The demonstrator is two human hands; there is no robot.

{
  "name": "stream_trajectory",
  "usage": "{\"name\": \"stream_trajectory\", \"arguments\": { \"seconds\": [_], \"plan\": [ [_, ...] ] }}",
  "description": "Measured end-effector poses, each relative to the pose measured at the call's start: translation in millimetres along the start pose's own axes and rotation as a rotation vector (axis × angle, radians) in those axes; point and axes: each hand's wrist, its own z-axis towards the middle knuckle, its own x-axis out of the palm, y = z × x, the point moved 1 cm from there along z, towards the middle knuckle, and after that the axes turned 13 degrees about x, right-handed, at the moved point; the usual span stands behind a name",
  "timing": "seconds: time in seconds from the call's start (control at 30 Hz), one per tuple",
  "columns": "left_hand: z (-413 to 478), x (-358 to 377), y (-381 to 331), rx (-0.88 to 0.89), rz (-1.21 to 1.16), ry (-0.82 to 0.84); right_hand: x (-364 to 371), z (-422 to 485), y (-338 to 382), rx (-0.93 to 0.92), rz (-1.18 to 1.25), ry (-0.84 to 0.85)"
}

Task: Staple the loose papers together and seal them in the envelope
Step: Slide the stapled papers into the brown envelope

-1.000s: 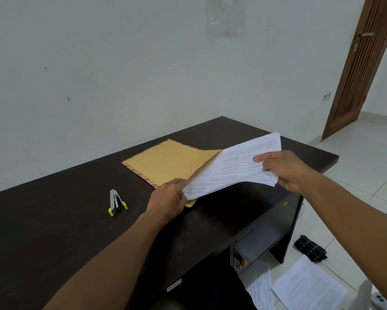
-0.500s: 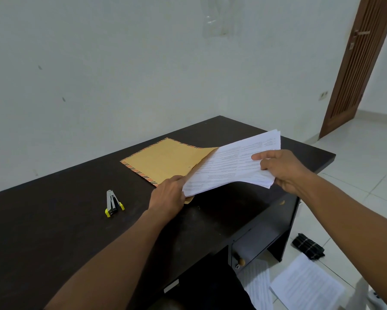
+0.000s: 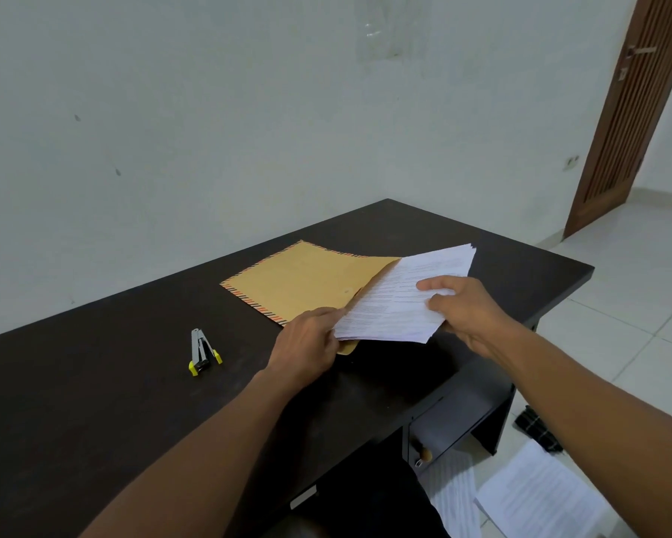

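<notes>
Papers [image 3: 396, 300] half inside envelope [image 3: 303, 281], near desk [image 3: 521, 273] edge.

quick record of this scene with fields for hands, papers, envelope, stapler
left hand: holds envelope at its open end
right hand: grips papers
papers: stack, one edge at envelope mouth, mostly outside
envelope: brown, flat on desk, unsealed
stapler: on desk, left of hands, untouched
floor: loose sheets beside desk

No wording can be read. The papers [image 3: 400, 300] carry rows of fine print, too small to make out, as do the sheets [image 3: 540, 495] on the floor [image 3: 637, 335].
</notes>
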Motion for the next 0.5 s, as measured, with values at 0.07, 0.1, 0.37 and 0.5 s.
{"name": "stream_trajectory", "arguments": {
  "seconds": [0.07, 0.1, 0.37, 0.5],
  "plan": [
    [-0.6, 0.3, -3.2, 0.023, -0.032, -0.017, 13.9, 2.5, -5.0, 0.025, -0.031, 0.028],
    [-0.6, -0.1, -5.6, 0.027, -0.043, -0.029, 22.3, 2.2, -5.9, 0.047, -0.063, 0.063],
    [-7.4, -11.8, 1.7, -0.01, -0.083, -0.106, 39.0, 1.6, 17.7, 0.06, -0.335, 0.001],
    [-7.8, -13.0, 0.1, 0.03, -0.099, -0.112, 49.9, 6.4, 20.3, 0.057, -0.205, -0.135]
  ]
}}
